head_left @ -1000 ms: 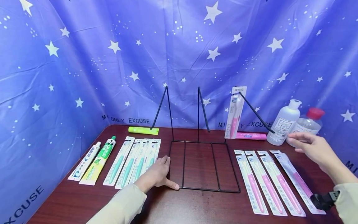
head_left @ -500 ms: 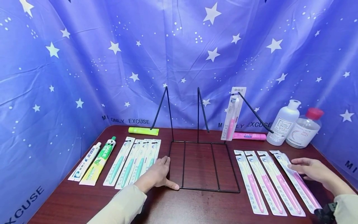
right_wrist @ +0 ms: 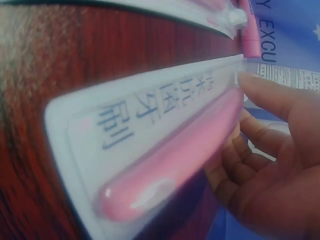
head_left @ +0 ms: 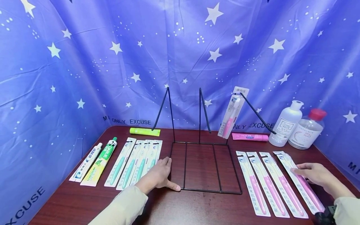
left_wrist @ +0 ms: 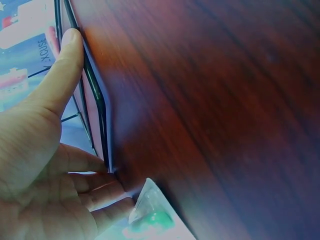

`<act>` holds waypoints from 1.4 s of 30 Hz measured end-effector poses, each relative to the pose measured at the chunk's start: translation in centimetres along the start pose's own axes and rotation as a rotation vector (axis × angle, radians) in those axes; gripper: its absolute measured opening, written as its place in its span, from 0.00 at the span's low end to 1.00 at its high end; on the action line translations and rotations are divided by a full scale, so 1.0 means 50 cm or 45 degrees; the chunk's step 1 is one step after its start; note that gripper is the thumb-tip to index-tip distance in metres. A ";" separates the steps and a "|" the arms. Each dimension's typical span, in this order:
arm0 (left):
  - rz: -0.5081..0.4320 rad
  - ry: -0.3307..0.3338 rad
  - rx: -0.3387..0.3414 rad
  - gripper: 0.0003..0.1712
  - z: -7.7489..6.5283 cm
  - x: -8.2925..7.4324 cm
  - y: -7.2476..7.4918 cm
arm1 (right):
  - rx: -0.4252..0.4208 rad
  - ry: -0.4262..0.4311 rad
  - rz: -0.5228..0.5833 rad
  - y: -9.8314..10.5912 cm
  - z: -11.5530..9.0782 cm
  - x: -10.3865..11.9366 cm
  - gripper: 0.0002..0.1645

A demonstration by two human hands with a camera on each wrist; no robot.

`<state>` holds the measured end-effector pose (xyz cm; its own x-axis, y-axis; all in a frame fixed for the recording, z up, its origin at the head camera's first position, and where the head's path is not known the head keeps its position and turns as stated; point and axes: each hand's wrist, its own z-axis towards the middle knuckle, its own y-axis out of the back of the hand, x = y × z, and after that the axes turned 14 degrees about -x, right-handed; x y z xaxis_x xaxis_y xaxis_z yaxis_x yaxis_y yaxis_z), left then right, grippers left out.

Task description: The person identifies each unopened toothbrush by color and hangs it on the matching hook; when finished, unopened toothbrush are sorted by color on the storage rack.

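Observation:
My left hand (head_left: 158, 175) rests at the near left corner of a black wire display rack (head_left: 202, 190), thumb along the front bar and fingers spread by the side bar. In the left wrist view, its fingertips lie beside a packaged green toothbrush (left_wrist: 155, 220). At the right, my right hand (head_left: 316, 175) pinches the outermost packaged pink toothbrush (head_left: 305, 187) by its sides. The right wrist view has the thumb on one edge of the pack (right_wrist: 165, 165) and the fingers at the other. Another pink toothbrush pack (head_left: 232, 112) hangs tilted on the rack's right hook.
Several pink toothbrush packs (head_left: 257, 193) lie side by side at right, several green ones (head_left: 129, 168) at left. Toothpaste tubes (head_left: 99, 162) lie far left. A yellow tube (head_left: 144, 132), a pink tube (head_left: 250, 137) and two bottles (head_left: 287, 125) are at the back, before a starry curtain (head_left: 140, 47).
My right hand has come down from in front of the bottles to the outermost pink toothbrush pack and taken hold of it. The hanging pack has swung to the left at its bottom. My left hand stays put.

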<state>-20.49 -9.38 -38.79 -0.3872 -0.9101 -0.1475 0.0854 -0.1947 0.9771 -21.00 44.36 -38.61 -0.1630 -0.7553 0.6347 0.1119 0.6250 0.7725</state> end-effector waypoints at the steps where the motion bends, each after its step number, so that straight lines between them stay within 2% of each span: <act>1: 0.003 -0.002 0.001 0.68 0.000 -0.001 0.000 | -0.025 0.001 -0.008 0.001 -0.001 -0.002 0.39; 7: 0.006 -0.001 0.006 0.68 0.000 -0.003 0.002 | -0.127 0.056 0.008 0.009 -0.009 -0.002 0.34; 12: -0.006 -0.009 0.005 0.68 -0.001 -0.002 0.003 | -0.147 0.032 -0.007 0.018 -0.004 -0.001 0.34; 15: -0.003 -0.012 0.002 0.68 -0.001 -0.002 0.003 | -0.152 0.035 0.003 0.025 0.009 -0.018 0.35; 19: -0.003 -0.011 0.004 0.68 -0.001 -0.001 0.002 | -0.211 0.064 0.055 0.033 0.024 -0.047 0.24; 21: -0.006 -0.015 0.005 0.68 0.000 0.000 0.000 | -0.248 0.075 0.064 0.040 0.020 -0.041 0.24; 24: -0.008 -0.015 0.010 0.68 -0.001 -0.001 -0.001 | -0.314 0.127 0.080 0.053 -0.006 0.003 0.31; 26: -0.004 -0.013 0.011 0.68 -0.001 -0.001 -0.002 | -0.367 0.191 0.168 0.063 -0.032 0.044 0.22; 28: -0.002 -0.011 0.012 0.68 -0.002 -0.001 -0.002 | -0.440 0.267 0.264 0.071 -0.051 0.073 0.10; 29: -0.002 -0.012 0.008 0.69 -0.002 -0.001 -0.002 | -0.474 0.299 0.310 0.076 -0.059 0.089 0.08; 31: -0.003 -0.011 0.002 0.68 -0.002 -0.001 -0.001 | -0.530 0.384 0.425 0.085 -0.073 0.116 0.16; 36: -0.007 -0.011 -0.011 0.68 -0.002 0.001 0.000 | -0.663 0.564 0.553 0.086 -0.102 0.191 0.17; 39: -0.002 -0.016 -0.012 0.69 -0.002 0.002 -0.001 | -0.699 0.644 0.546 0.081 -0.123 0.235 0.14; 42: -0.004 -0.012 -0.008 0.69 -0.002 0.002 -0.002 | -0.698 0.676 0.456 0.076 -0.146 0.271 0.10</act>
<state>-20.45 -9.50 -38.92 -0.3962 -0.9059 -0.1494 0.0899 -0.2002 0.9756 -15.61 35.05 -26.94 0.4401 -0.6079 0.6609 0.5516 0.7638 0.3351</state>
